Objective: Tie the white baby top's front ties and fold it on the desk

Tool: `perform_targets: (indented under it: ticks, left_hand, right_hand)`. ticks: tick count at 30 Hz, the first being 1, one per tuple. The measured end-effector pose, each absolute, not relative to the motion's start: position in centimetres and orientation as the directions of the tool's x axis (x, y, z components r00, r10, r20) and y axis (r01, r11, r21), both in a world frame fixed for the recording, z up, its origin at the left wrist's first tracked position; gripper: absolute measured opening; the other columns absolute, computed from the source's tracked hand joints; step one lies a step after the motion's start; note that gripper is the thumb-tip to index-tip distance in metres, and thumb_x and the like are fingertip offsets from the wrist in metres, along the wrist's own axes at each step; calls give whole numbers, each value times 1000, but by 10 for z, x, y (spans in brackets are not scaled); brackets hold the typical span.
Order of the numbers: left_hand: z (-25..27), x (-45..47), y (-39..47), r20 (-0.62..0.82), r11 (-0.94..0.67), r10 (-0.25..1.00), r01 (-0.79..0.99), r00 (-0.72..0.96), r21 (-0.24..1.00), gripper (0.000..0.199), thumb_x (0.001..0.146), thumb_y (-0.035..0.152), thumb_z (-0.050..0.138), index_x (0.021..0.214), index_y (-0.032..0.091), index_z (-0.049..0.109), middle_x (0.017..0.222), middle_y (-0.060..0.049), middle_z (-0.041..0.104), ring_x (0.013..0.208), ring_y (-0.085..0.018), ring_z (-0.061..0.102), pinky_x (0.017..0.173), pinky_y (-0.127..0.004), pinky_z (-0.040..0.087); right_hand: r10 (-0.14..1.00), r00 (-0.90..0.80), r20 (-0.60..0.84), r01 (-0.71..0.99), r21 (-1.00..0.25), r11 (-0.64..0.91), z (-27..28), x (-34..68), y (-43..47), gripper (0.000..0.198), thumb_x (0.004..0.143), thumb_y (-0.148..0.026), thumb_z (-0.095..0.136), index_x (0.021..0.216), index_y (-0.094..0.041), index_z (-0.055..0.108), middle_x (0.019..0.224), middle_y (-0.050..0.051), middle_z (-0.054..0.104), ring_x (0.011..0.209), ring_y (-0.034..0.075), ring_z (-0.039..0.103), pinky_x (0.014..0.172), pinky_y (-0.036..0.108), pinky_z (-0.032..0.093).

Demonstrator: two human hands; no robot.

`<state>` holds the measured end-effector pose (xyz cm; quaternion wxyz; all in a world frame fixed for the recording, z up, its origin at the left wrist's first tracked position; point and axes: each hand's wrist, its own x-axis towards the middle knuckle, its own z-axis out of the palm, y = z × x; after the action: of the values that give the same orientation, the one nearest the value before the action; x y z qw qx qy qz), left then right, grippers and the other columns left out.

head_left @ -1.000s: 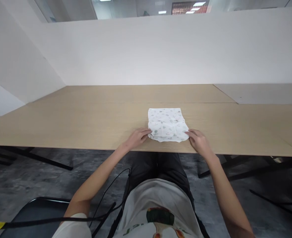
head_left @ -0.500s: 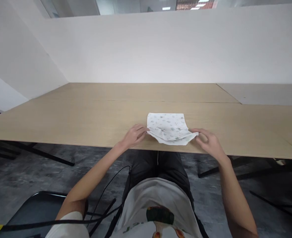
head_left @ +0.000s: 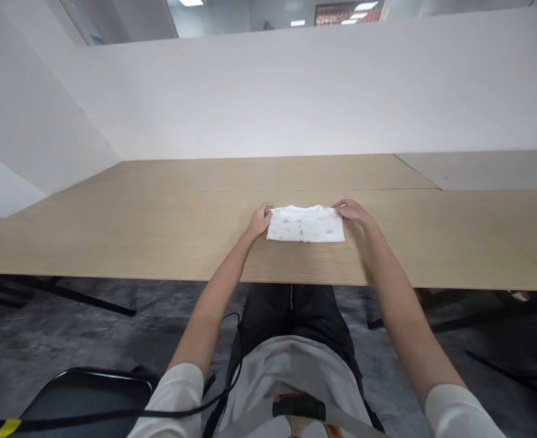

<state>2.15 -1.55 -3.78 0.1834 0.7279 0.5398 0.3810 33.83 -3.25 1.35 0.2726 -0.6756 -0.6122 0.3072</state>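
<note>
A small white printed shirt lies folded into a flat band on the wooden table, its neckline along the far edge. At the shirt's far left corner, my left hand has its fingers closed on the cloth. My right hand pinches the far right corner, thumb under the bent fingers. Both fingertips are partly hidden against the fabric.
The light wooden table runs wide to both sides, with a white wall behind it. Below left stands a black chair, and a black cable with yellow tape crosses in front of it.
Both hands have moved from the near side to the far corners of the shirt. Its near edge, lifted before, is now folded over, and the shirt lies as a narrower band.
</note>
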Motion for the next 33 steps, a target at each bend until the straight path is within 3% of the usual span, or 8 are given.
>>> perform_targets:
  ticks: [9, 17, 25, 33]
  left_hand:
    - [-44, 22, -12, 423, -385, 898, 681, 121, 623, 36, 86, 21, 39, 113, 11, 62, 90, -9, 67, 77, -17, 58, 78, -29, 45]
    - [-45, 21, -11, 407, -301, 911, 782, 67, 546, 30, 84, 22, 49, 107, 13, 67, 103, -12, 68, 97, -21, 58, 95, -35, 40]
    - [-48, 15, -9, 325, -325, 937, 657, 127, 681, 36, 90, 31, 41, 102, 16, 71, 107, -9, 71, 98, -20, 62, 87, -30, 46]
    - [-51, 14, -7, 295, -270, 952, 693, 86, 668, 28, 81, 30, 56, 99, 15, 71, 101, -9, 72, 91, -20, 64, 87, -31, 47]
  right_hand:
    - [974, 161, 162, 639, -769, 22, -24, 343, -20, 43, 71, -19, 52, 112, -10, 61, 81, 8, 64, 61, 15, 55, 56, 25, 42]
    - [939, 205, 277, 842, -539, -25, -30, 338, -22, 29, 73, -21, 59, 99, -11, 68, 92, 13, 69, 83, 23, 60, 76, 33, 45]
    - [913, 199, 356, 870, -494, 3, -37, 340, -22, 31, 84, -26, 50, 96, -8, 72, 96, 19, 70, 89, 26, 62, 82, 35, 44]
    - [931, 131, 340, 863, -501, 62, -40, 338, -23, 27, 79, -30, 57, 93, -15, 74, 95, 11, 72, 91, 25, 63, 83, 35, 44]
